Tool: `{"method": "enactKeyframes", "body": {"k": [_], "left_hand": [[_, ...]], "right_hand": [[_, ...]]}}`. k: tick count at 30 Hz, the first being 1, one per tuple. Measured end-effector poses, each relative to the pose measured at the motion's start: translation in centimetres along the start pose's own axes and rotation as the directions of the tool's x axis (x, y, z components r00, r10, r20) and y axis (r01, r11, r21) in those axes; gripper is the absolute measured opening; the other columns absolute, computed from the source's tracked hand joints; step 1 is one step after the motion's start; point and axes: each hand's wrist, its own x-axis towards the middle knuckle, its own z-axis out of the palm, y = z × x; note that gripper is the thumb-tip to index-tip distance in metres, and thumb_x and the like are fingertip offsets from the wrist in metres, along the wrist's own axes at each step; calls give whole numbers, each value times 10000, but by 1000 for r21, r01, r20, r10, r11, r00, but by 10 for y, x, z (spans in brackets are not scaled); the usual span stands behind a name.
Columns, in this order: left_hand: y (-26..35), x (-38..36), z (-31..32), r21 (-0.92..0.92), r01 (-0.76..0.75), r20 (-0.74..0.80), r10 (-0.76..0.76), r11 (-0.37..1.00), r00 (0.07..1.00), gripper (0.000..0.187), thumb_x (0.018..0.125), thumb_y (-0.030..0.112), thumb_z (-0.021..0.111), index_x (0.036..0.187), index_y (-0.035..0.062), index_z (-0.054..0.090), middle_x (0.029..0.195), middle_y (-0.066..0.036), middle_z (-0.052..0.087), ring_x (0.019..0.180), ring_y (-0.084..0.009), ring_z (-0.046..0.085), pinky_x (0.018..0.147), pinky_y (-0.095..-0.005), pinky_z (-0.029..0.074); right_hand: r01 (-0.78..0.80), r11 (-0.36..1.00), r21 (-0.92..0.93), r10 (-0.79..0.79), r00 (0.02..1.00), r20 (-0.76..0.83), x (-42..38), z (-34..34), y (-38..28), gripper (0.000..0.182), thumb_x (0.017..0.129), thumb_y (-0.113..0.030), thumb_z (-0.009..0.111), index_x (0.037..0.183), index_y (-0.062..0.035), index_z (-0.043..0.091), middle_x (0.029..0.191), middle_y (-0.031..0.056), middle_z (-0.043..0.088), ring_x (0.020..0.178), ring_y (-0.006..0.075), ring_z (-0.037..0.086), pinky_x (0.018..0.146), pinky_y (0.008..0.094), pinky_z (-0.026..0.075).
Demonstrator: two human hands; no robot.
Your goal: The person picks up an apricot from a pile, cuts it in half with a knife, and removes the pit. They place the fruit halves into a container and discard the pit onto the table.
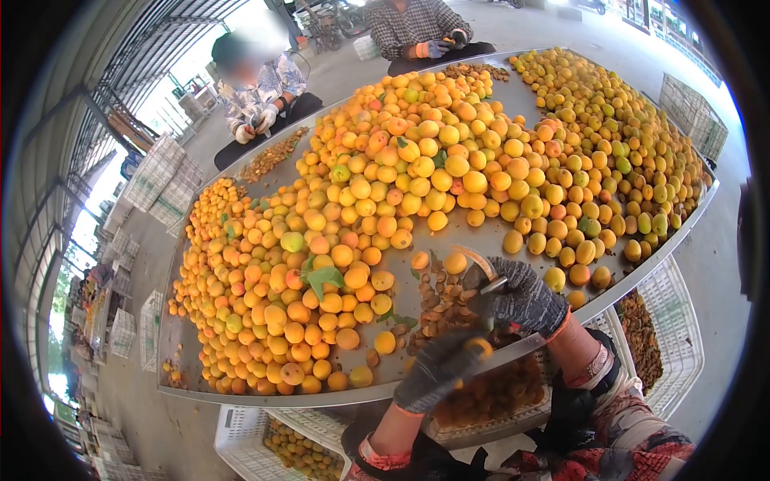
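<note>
My left hand (439, 370), in a dark grey knit glove, is closed at the table's near edge with an orange apricot (480, 347) at its fingertips. My right hand (525, 298), gloved alike, is closed round a small hand tool with a metal part (494, 285) and a curved tan strip (475, 258) sticking out; its working end is hidden. Brown apricot pits (443, 306) lie heaped on the metal table just left of this hand. Beyond it rises a large pile of ripe apricots (417, 172), with a green leaf (325, 277) on top.
Under the near edge are a white crate (237, 441) of apricots, a basket of orange fruit pieces (501, 393) and another white crate (682, 325) at right. Across the metal table (417, 240) sit two people, one in a floral shirt (261, 90), one in a checked shirt (409, 28).
</note>
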Motion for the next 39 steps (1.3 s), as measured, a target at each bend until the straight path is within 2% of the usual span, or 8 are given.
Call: {"method": "enactKeyframes", "body": {"k": [3,9,13,18,22,24,33,39], "left_hand": [[-3,-7,7,606,-399,530,24,688,848,322,783,258,619,1055,91,576,977,-124,592,880,-290,574,747,-365,463],[9,-10,11,531,-643,737,74,552,672,379,774,355,611,1031,78,590,916,-121,593,830,-305,570,733,-362,458],[-3,-10,1,453,-655,740,154,605,655,375,761,338,624,1025,73,596,930,-133,592,839,-300,570,742,-362,455],[9,-15,-4,471,-540,734,30,698,678,327,783,297,613,1018,70,601,957,-129,593,872,-301,564,754,-366,456],[0,-14,-13,399,-684,783,162,610,601,309,798,288,597,1018,71,600,974,-133,592,886,-297,565,748,-367,458],[16,-17,-7,490,-479,627,88,728,774,299,809,268,581,1026,63,594,978,-133,594,886,-293,568,748,-368,459],[21,-13,-20,532,-354,497,54,769,866,372,793,246,627,1111,63,567,1074,-93,586,999,-242,551,839,-329,434],[21,-10,-23,457,-482,538,199,748,819,343,780,179,641,1097,66,574,1095,-76,581,1018,-228,537,871,-329,414]], "right_hand": [[153,935,-319,-156,988,17,0,-7,8,389,732,-85,689,1086,-40,535,933,16,598,855,91,534,771,264,452],[44,955,-293,-51,999,-14,1,-10,20,323,738,-69,672,1034,-25,549,918,35,600,832,104,534,744,283,461],[64,869,-491,-67,998,11,7,-3,10,277,746,-63,658,1003,-20,562,892,47,605,816,113,541,721,289,465],[-317,792,-521,249,948,-199,19,8,8,288,727,-84,679,986,-18,571,839,71,611,766,104,544,680,276,466],[-259,623,-738,166,966,-199,39,16,12,300,726,-136,674,997,-48,581,840,91,616,755,142,568,678,296,472],[-278,625,-729,186,961,-207,55,18,4,310,726,-143,669,1006,-47,576,847,103,615,761,167,577,683,305,471],[27,355,-934,-46,999,12,131,1,40,342,733,-192,577,1029,-23,554,858,167,597,805,297,580,702,367,451],[-11,478,-878,-13,1000,-19,149,8,34,336,732,-216,601,1003,-22,555,843,155,597,798,297,579,699,374,449]]}}
